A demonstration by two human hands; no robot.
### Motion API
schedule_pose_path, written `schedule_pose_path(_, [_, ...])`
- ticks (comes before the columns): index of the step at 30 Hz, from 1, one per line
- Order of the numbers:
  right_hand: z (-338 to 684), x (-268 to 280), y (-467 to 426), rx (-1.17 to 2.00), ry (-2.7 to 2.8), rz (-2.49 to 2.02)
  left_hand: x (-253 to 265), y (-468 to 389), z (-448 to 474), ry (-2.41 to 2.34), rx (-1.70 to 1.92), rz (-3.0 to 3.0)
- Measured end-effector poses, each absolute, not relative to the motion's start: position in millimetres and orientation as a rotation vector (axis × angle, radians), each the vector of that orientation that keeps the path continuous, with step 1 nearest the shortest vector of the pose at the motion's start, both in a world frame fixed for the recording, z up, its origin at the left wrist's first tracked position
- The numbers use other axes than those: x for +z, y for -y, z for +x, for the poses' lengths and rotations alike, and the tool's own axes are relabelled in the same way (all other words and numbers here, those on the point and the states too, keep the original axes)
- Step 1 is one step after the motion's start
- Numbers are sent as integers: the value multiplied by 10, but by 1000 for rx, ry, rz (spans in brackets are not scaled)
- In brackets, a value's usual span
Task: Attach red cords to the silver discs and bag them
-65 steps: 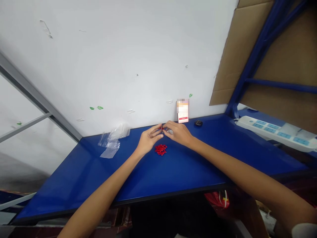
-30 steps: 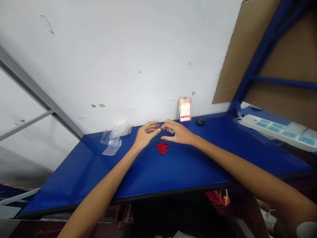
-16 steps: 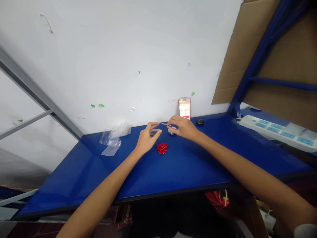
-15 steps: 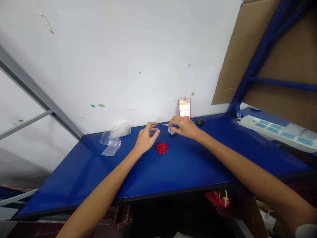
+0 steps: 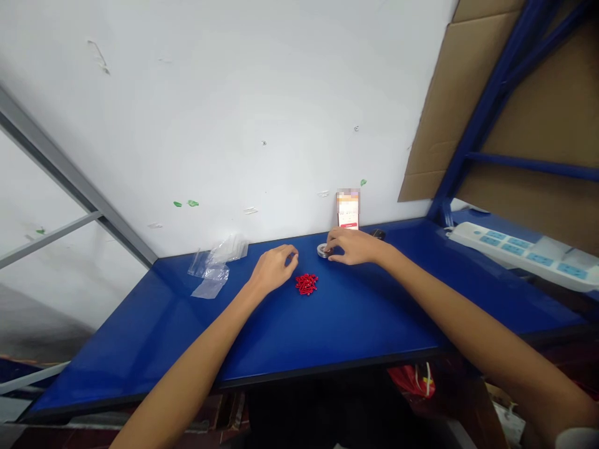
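Note:
My left hand (image 5: 275,269) is over the table, its thumb and forefinger brought together in a pinch. Whatever lies between those fingertips is too small to make out. Just right of it is a heap of small red pieces (image 5: 307,284), slim and with light spots. A small round silver-grey thing (image 5: 322,251), like a roll or a tin, rests behind the heap. My right hand (image 5: 353,246) reaches it from the right, fingers bent down and gripping its right edge, which they partly hide.
Clear plastic bags (image 5: 215,265) lie at the left on the blue table (image 5: 327,330). A phone (image 5: 348,209) leans on the wall behind my right hand, near a small black object (image 5: 377,234). A white power strip (image 5: 519,252) is at the right.
My right hand has come down onto the round thing; the thin pale piece at its fingertips no longer shows. My left hand's fingers have closed from apart to a pinch, slightly lower.

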State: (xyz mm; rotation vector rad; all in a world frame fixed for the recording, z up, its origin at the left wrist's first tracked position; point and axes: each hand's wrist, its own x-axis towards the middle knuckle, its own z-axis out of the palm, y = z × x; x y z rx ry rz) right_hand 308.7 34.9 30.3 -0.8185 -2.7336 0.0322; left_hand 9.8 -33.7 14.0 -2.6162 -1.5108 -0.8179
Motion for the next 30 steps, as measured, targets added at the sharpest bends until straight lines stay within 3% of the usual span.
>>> schedule_pose_path(7, [3148,353,-380,22,2568,-862,125,306,70,1537,-784,-2615])
schedule_pose_path(12, [3428,411,-654,-80,2159,-1033,99,290,56,1533,-757,-2651])
schedule_pose_path(18, [3800,440,-1305,189,1419,-1219,68,276,73,1569,-827,-2656])
schedule_pose_path(22, [3798,390,-1589,345,1512,-1221,70,292,98,1581,-863,-2655])
schedule_pose_path(30, [3665,296,-1670,96,1436,-1308,59,338,164,1604,-899,-2666])
